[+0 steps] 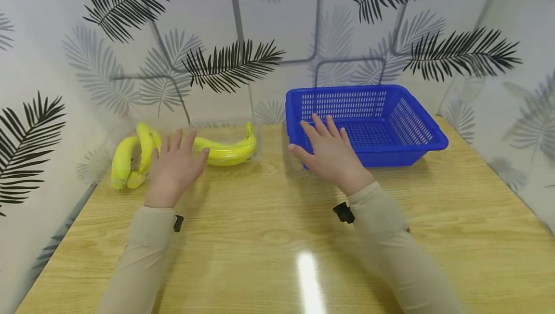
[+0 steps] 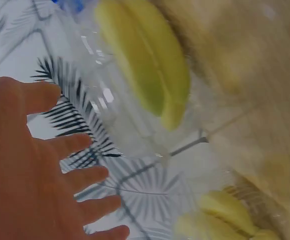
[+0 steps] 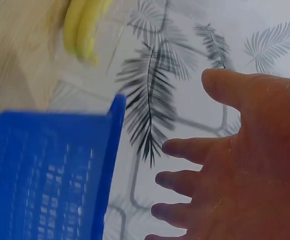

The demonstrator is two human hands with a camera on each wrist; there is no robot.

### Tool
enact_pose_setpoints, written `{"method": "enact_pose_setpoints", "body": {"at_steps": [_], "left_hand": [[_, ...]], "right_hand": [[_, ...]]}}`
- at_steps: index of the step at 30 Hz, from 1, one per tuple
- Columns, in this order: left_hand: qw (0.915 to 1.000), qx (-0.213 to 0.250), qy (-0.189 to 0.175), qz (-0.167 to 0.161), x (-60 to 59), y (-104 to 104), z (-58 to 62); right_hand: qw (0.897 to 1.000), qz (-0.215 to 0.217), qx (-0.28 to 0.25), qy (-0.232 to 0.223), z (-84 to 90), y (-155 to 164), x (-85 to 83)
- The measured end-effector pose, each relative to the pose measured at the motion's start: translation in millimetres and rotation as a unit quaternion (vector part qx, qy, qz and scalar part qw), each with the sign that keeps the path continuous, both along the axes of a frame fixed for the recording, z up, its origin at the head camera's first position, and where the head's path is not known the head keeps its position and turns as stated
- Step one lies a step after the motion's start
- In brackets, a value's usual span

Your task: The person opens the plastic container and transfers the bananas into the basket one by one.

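My left hand (image 1: 175,162) hovers over the wooden table (image 1: 269,227) with fingers spread, holding nothing. It sits between a loose bunch of yellow bananas (image 1: 132,155) on its left and a clear plastic box (image 1: 225,140) holding more bananas (image 1: 227,150) on its right. My right hand (image 1: 329,152) is also spread and empty, its fingers reaching over the near left corner of a blue plastic basket (image 1: 390,133). In the left wrist view the boxed bananas (image 2: 145,60) and the bunch (image 2: 225,215) show beyond my fingers (image 2: 85,177). The right wrist view shows the basket (image 3: 50,175) beside my fingers (image 3: 185,150).
Walls papered with a palm-leaf pattern (image 1: 230,63) close in the table at the back and both sides. The basket looks empty. Bare tabletop lies in front of both hands, with a light glare (image 1: 309,280) near the front edge.
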State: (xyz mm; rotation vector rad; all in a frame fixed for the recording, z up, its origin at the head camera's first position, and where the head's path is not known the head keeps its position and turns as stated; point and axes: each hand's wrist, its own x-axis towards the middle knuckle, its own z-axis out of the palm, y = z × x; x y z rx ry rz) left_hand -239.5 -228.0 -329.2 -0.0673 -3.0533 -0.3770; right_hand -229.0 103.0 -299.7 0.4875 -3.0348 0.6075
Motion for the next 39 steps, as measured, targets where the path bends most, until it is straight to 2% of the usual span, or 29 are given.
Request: {"method": "enact_pose_setpoints", "body": {"at_steps": [4,10,12,17,22,26,29,35,39], "left_hand": [[0.9999,0.008,-0.007,-0.008,-4.4,-9.3,-7.5],[0.996,0.064,-0.021,-0.058,-12.9,-14.2,-17.7],[0.9936,0.086,-0.02,-0.07,-15.3,-15.6,-19.7],[0.9895,0.123,-0.009,-0.075,-20.0,-20.6,-24.3],[0.985,0.152,0.006,-0.081,-24.0,-24.4,-31.6],[0.9834,0.162,0.009,-0.082,-24.6,-26.3,-36.2],[0.9825,0.164,0.009,-0.089,-24.1,-26.6,-37.1],[0.9857,0.144,-0.008,-0.087,-20.2,-27.0,-29.8],[0.9878,0.126,-0.016,-0.091,-12.7,-27.5,-25.7]], "right_hand": [[0.999,0.027,0.004,0.017,-5.7,-31.3,-0.3],[0.998,0.062,0.002,0.028,-23.5,-69.8,-5.2],[0.998,0.062,-0.008,0.03,-28.8,-77.3,-9.4],[0.997,0.051,-0.048,0.026,-40.7,-88.6,-20.4],[0.995,0.063,-0.079,0.025,-62.9,-95.9,-32.3],[0.99,0.099,-0.101,0.024,-81.2,-99.5,-40.0],[0.987,0.109,-0.119,0.02,-86.3,-100.2,-42.3],[0.988,0.105,-0.115,0.021,-81.2,-99.2,-40.2],[0.989,0.108,-0.1,0.026,-76.6,-98.0,-35.1]]}}
